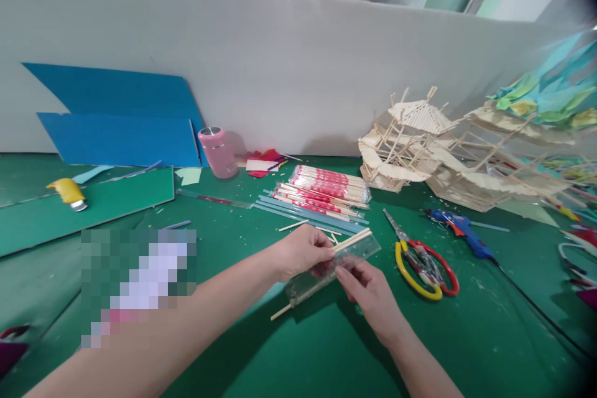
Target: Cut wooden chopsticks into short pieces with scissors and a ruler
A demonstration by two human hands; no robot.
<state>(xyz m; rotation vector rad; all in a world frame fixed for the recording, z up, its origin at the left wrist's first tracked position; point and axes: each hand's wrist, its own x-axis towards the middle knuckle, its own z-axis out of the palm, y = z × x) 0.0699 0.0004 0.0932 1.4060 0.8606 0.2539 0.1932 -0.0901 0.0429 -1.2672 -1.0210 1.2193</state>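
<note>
The pale wooden sticks [353, 239] could roll or slide out of line should the left hand [305, 250] slacken its pinch, since the clear strip [367, 250] looks smooth. The left thumb and fingers close on those sticks, which run from the fingertips toward two o'clock along the strip's upper edge. The right hand [368, 291], at four o'clock from the left, pinches the strip's lower edge; a lower stick [281, 313] juts toward eight o'clock.
</note>
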